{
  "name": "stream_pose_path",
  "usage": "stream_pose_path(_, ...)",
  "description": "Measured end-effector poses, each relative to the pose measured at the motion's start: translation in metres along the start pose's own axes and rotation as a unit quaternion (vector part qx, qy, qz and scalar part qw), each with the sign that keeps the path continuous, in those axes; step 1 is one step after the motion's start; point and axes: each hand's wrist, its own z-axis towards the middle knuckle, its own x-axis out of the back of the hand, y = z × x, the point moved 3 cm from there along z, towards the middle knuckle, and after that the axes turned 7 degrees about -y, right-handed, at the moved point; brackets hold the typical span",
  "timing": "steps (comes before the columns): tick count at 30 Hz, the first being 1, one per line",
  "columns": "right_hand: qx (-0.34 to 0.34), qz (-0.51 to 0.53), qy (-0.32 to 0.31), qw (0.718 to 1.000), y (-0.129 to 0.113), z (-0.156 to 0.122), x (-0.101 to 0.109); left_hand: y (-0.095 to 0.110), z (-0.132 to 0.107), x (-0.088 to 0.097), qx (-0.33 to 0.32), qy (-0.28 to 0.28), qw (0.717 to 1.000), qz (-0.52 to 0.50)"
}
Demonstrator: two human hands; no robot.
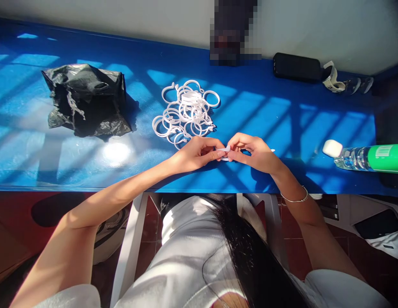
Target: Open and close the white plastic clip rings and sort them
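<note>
Both my hands meet low over the blue table (192,179), pinching one white plastic ring (225,158) between them. My left hand (199,153) grips its left side with thumb and forefinger. On the other side, my right hand (253,152) pinches the ring near a small white end piece. The fingers hide much of the ring, so I cannot tell whether it is closed. Just beyond my left hand lies a loose pile of white plastic rings (191,100), several with small clasps or hooks. A small white piece (272,150) shows beside my right wrist.
A torn black plastic bag (86,100) sits on the left. Along the back right are a black box-shaped device (296,67) and clear glasses with a white strap (334,83). A bottle with a green label (387,158) lies at the right, its white cap toward me.
</note>
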Motion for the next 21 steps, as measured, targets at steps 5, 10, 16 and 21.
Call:
stream_pose_path(5, 0.003, 0.090, -0.114, 0.989, -0.001, 0.002, -0.009, 0.003, -0.002, -0.008, 0.029, -0.074, 0.991, -0.111)
stream_pose_path(10, 0.022, 0.153, -0.156, 0.976, 0.006, 0.005, -0.018, 0.002, -0.004, -0.011, 0.025, -0.106, 0.987, -0.120)
stream_pose_path(16, 0.045, 0.205, -0.155, 0.965, 0.014, 0.009, -0.024, 0.001, 0.000, -0.014, 0.021, -0.106, 0.983, -0.150)
stream_pose_path(21, 0.066, 0.229, -0.100, 0.966, 0.014, 0.007, -0.019, 0.000, 0.002, -0.012, 0.017, -0.073, 0.982, -0.175)
